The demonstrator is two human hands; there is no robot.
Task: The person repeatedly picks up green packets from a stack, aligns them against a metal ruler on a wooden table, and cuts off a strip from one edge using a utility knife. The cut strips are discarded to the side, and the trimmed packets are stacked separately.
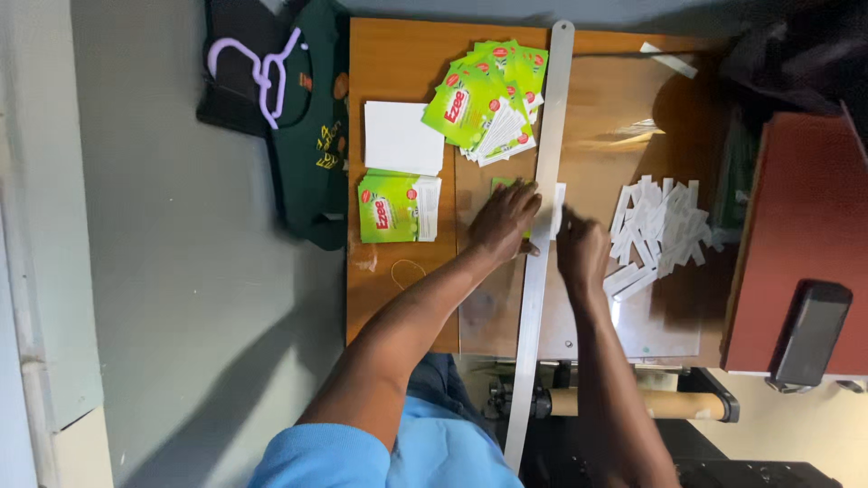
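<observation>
My left hand (503, 220) presses flat on a green printed card (503, 184) that lies under a long metal ruler (542, 226) on the wooden table (398, 54). To the right of the ruler, my right hand (581, 251) is closed beside the card's white edge (558, 201); what it holds is hidden. A fan of green printed cards (484, 99) lies beyond my left hand. A neat stack of the same cards (396, 208) sits to its left. A pile of white cut strips (660, 230) lies right of my right hand.
A white sheet stack (402, 137) lies above the neat card stack. A dark green garment (312, 136) and a lilac hanger (262, 68) are left of the table. A red surface (805, 226) holds a dark phone-like device (809, 334). A cardboard roll (651, 404) is below.
</observation>
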